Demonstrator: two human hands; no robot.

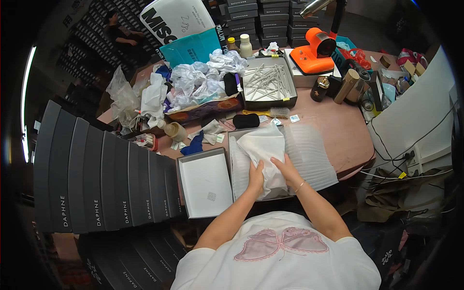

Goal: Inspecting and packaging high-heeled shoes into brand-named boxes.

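L → R, risks from here:

Tall row of dark-grey cardboard boxes (104, 179) is right by the shallow white-lined rectangular tray or lid (205, 176). A L elbow swing could knock the tray or shift the row.

Crumpled dark-blue cloth scrap (194, 144) sits just behind the tray; could snag if the tray gets dragged back.

Grey-rimmed open box (233, 137) is next to the tray, mostly hidden under the loose white paper-like bundle (263, 140). Bundle = the work item, over the box, in front of the person. Contents n/v.

L hand (256, 178): part-closed on the bundle's near L side, thumb on top, fingers mostly hidden. R hand (288, 173): same on the R side. Light hold afaict, pressure can't tell. Uneven squeeze → wrap tears or slips, far flap opens.

Translucent ribbed packing sheet (311, 157) is spread R of the box; R wrist close, cd catch it & pull it askew. Its near R corner is by the pink tabletop (350, 140) edge, so cd slide off if tugged.
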